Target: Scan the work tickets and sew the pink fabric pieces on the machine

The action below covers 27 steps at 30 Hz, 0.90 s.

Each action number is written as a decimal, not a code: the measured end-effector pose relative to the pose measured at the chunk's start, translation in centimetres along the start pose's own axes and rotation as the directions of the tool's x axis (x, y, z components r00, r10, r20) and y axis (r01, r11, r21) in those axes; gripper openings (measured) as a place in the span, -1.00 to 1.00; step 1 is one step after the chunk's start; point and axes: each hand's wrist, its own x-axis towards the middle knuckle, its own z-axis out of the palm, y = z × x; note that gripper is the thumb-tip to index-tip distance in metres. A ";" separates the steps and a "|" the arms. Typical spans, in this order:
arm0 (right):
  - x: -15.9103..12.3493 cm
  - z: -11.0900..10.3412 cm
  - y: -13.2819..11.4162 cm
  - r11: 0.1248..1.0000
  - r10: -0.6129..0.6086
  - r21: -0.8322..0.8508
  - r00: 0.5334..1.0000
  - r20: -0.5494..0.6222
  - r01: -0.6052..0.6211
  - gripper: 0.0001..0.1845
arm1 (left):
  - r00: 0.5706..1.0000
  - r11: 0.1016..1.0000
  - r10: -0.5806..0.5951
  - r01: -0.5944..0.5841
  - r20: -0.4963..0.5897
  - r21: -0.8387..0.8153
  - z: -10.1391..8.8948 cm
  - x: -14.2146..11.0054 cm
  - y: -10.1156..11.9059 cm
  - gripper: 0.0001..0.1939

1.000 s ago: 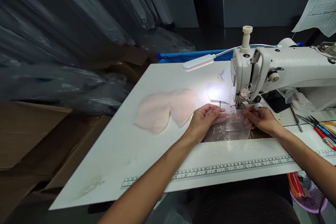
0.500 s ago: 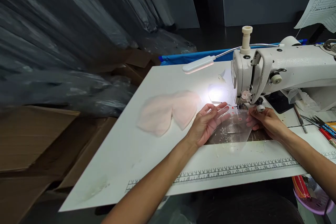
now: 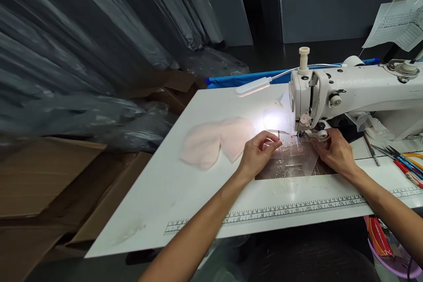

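The left hand (image 3: 261, 152) pinches the clear sheet (image 3: 294, 158) near the bench's (image 3: 158, 194) front edge, under the sewing machine (image 3: 357, 90). The right hand (image 3: 335, 152) rests at the sheet's right side, its grip unclear.

The left hand (image 3: 258, 152) is bending its fingers, and its thumb is coming close to the pointing finger at the tips. The right hand (image 3: 337, 152) is staying flat-ish, with its back showing and its fingers reaching toward the left hand. A gap is sitting between the two hands. The left arm (image 3: 201, 220) and right arm (image 3: 385, 198) are both bare and are slanting in toward each other.
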 end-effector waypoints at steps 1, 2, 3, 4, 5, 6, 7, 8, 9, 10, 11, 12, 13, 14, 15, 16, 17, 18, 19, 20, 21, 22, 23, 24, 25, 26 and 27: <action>-0.4 -0.3 -0.4 1.000 0.003 -0.012 1.000 -0.001 -0.003 -0.51 | 0.991 0.984 0.134 -0.134 0.007 0.119 0.1 -0.3 0.3 -0.86; -0.9 -0.6 -0.8 0.998 0.044 0.035 0.996 0.072 -0.047 -0.48 | 0.963 0.939 0.266 -0.270 0.048 0.211 0.3 -0.8 0.8 -0.90; -1.5 -0.7 -1.2 0.985 0.105 0.115 0.969 0.222 -0.132 -0.43 | 0.915 0.875 0.385 -0.403 0.120 0.269 0.6 -1.5 1.4 -0.91; -2.1 -0.8 -1.6 0.948 0.156 0.193 0.901 0.405 -0.251 -0.39 | 0.851 0.801 0.480 -0.525 0.214 0.288 1.1 -2.3 2.1 -0.88; -2.7 -0.8 -1.9 0.895 0.174 0.252 0.806 0.565 -0.369 -0.37 | 0.777 0.732 0.547 -0.625 0.312 0.272 1.7 -3.1 2.8 -0.85; -3.2 -0.7 -2.2 0.839 0.161 0.292 0.722 0.673 -0.459 -0.39 | 0.699 0.676 0.592 -0.702 0.402 0.225 2.2 -4.0 3.6 -0.84; -3.7 -0.7 -2.3 0.795 0.127 0.331 0.672 0.729 -0.509 -0.44 | 0.629 0.639 0.622 -0.752 0.466 0.162 2.6 -4.7 4.4 -0.86; -4.2 -0.6 -2.5 0.774 0.075 0.366 0.650 0.756 -0.516 -0.51 | 0.572 0.618 0.646 -0.781 0.506 0.094 2.9 -5.4 5.1 -0.89; -4.7 -0.5 -2.7 0.778 0.011 0.391 0.633 0.774 -0.492 -0.57 | 0.534 0.611 0.662 -0.791 0.526 0.034 3.0 -5.8 5.7 -0.84; -5.1 -0.5 -2.9 0.794 -0.054 0.395 0.593 0.803 -0.462 -0.65 | 0.520 0.621 0.662 -0.784 0.540 -0.006 2.9 -6.0 6.2 -0.73; -5.5 -0.6 -3.2 0.815 -0.116 0.377 0.514 0.850 -0.440 -0.73 | 0.527 0.646 0.641 -0.763 0.558 -0.021 2.6 -6.1 6.5 -0.61; -5.9 -0.8 -3.6 0.840 -0.168 0.340 0.393 0.904 -0.423 -0.83 | 0.548 0.688 0.594 -0.726 0.588 -0.018 2.1 -6.0 6.6 -0.53; -6.2 -1.0 -3.9 0.862 -0.206 0.299 0.257 0.944 -0.409 -0.89 | 0.574 0.743 0.519 -0.669 0.634 -0.003 1.5 -5.8 6.6 -0.50; -6.4 -1.4 -4.2 0.878 -0.228 0.258 0.122 0.966 -0.402 -0.86 | 0.587 0.803 0.423 -0.596 0.691 0.015 0.9 -5.6 6.5 -0.50; -6.4 -1.8 -4.4 0.886 -0.237 0.222 0.013 0.971 -0.407 -0.79 | 0.586 0.861 0.312 -0.507 0.748 0.038 0.3 -5.4 6.4 -0.54; -6.2 -2.2 -4.4 0.888 -0.237 0.192 -0.057 0.970 -0.418 -0.72 | 0.567 0.910 0.203 -0.409 0.799 0.059 -0.2 -5.3 6.1 -0.61; -5.8 -2.7 -4.2 0.887 -0.225 0.165 -0.091 0.970 -0.432 -0.67 | 0.547 0.946 0.110 -0.315 0.830 0.081 -0.7 -5.2 5.8 -0.69; -5.3 -3.1 -3.8 0.884 -0.203 0.140 -0.097 0.974 -0.446 -0.64 | 0.538 0.967 0.038 -0.232 0.842 0.105 -1.1 -5.0 5.5 -0.75; -4.5 -3.5 -3.2 0.883 -0.174 0.122 -0.076 0.982 -0.454 -0.63 | 0.553 0.978 -0.013 -0.167 0.833 0.126 -1.3 -4.9 5.2 -0.78; -3.5 -3.7 -2.5 0.885 -0.143 0.113 -0.033 0.989 -0.453 -0.64 | 0.592 0.982 -0.043 -0.121 0.805 0.142 -1.5 -4.6 4.8 -0.77; -2.5 -3.8 -1.8 0.889 -0.113 0.118 0.037 0.993 -0.443 -0.66 | 0.649 0.985 -0.059 -0.086 0.759 0.150 -1.6 -4.3 4.4 -0.75; -1.4 -3.8 -1.1 0.894 -0.086 0.132 0.126 0.988 -0.428 -0.68 | 0.706 0.988 -0.071 -0.046 0.704 0.146 -1.7 -3.9 3.9 -0.74; -0.4 -3.7 -0.5 0.900 -0.051 0.147 0.237 0.970 -0.410 -0.70 | 0.757 0.991 -0.096 0.015 0.646 0.130 -1.6 -3.4 3.4 -0.73; 0.5 -3.5 0.0 0.906 -0.006 0.156 0.358 0.934 -0.393 -0.72 | 0.792 0.990 -0.141 0.099 0.595 0.103 -1.5 -2.9 2.8 -0.71; 1.3 -3.2 0.3 0.912 0.042 0.157 0.468 0.883 -0.378 -0.76 | 0.811 0.979 -0.199 0.195 0.551 0.067 -1.3 -2.3 2.3 -0.68; 1.9 -2.9 0.4 0.919 0.083 0.151 0.553 0.829 -0.363 -0.80 | 0.818 0.957 -0.260 0.288 0.513 0.026 -1.0 -1.8 1.8 -0.66; 2.3 -2.5 0.4 0.928 0.107 0.142 0.612 0.784 -0.345 -0.83 | 0.822 0.932 -0.311 0.362 0.477 -0.016 -0.8 -1.4 1.3 -0.63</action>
